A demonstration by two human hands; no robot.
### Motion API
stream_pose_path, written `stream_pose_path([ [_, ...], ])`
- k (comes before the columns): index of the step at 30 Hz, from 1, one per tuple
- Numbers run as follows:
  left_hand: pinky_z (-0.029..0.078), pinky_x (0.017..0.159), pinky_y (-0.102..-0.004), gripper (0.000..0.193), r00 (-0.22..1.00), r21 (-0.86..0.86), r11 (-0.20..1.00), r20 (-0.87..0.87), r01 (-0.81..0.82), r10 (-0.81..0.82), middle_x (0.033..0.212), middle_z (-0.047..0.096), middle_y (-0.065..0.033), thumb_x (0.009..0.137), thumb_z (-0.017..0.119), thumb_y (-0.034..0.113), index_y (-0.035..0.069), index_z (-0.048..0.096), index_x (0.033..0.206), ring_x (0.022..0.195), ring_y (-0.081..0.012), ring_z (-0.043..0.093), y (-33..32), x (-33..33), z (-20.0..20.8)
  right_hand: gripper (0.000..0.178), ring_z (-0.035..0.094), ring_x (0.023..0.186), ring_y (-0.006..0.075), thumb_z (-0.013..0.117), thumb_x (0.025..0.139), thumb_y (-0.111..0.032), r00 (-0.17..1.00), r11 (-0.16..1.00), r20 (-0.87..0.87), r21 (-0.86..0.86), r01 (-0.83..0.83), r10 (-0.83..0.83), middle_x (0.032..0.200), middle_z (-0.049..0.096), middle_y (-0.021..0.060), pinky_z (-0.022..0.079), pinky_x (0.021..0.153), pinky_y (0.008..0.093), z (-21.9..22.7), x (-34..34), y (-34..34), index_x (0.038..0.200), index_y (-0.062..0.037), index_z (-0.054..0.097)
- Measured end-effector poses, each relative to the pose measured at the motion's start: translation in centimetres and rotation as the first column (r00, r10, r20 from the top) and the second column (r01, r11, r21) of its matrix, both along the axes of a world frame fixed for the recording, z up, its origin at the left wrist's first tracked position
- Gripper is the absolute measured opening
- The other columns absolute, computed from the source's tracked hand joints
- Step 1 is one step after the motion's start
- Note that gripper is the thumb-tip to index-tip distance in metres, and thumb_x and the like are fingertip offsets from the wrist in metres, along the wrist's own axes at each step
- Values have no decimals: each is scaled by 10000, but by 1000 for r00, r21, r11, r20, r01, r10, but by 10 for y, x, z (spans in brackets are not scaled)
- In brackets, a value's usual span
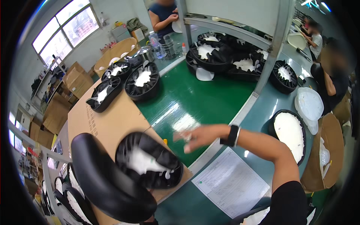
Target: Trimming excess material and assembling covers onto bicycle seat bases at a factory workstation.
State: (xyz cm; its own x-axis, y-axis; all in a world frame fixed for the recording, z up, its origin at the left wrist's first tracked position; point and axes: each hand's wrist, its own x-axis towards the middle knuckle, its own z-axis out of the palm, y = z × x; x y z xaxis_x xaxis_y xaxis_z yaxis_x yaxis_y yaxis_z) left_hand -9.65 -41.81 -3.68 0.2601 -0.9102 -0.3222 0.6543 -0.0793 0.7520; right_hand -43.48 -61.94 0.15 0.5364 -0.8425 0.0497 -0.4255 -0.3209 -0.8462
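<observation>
A smooth black padded saddle (107,180) is tilted up on its side at the lower left, raised close to me. My left hand (151,219) is at its lower end, mostly hidden by the saddle, with only a bit of the wrist showing; the saddle appears held there. Beside it on the cardboard lies another saddle (174,173), underside up, its black cover gathered around a white base; it is blurred. My right hand (197,137) reaches left over the table edge, fingers apart and smeared by motion, with nothing visible in it. A small yellow-topped item (165,141) is near its fingertips.
A printed sheet (231,182) lies on the table before me. Several upturned saddles (142,80) stand on the far side; more are stacked under a metal frame (275,48). Right are a white-based saddle (288,135), plastic-wrapped shells (309,107) and a carton (325,157). Other people sit beyond.
</observation>
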Motion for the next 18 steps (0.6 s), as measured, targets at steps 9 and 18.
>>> stream_pose_path([
  [9, 444, 925, -332, 480, 993, 64, 997, 105, 46, -53, 1168, 574, -106, 894, 602, 285, 27, 459, 1273, 1067, -197, 565, -20, -4, -13, 847, 377, 1288, 381, 655, 800, -506, 367, 489, 331, 467, 736, -869, 1459, 324, 146, 386, 903, 615, 8, -138, -160, 1458, -215, 207],
  [18, 459, 889, -317, 458, 980, 103, 993, 179, 65, -82, 1156, 585, -107, 891, 607, 272, 40, 480, 1265, 1050, -194, 574, -12, 19, 5, 234, 466, 640, 78, 666, 856, -238, 342, 607, 601, 314, 730, -722, 702, 515, -25, 424, 577, 254, -47, -84, -128, 742, -86, 530],
])
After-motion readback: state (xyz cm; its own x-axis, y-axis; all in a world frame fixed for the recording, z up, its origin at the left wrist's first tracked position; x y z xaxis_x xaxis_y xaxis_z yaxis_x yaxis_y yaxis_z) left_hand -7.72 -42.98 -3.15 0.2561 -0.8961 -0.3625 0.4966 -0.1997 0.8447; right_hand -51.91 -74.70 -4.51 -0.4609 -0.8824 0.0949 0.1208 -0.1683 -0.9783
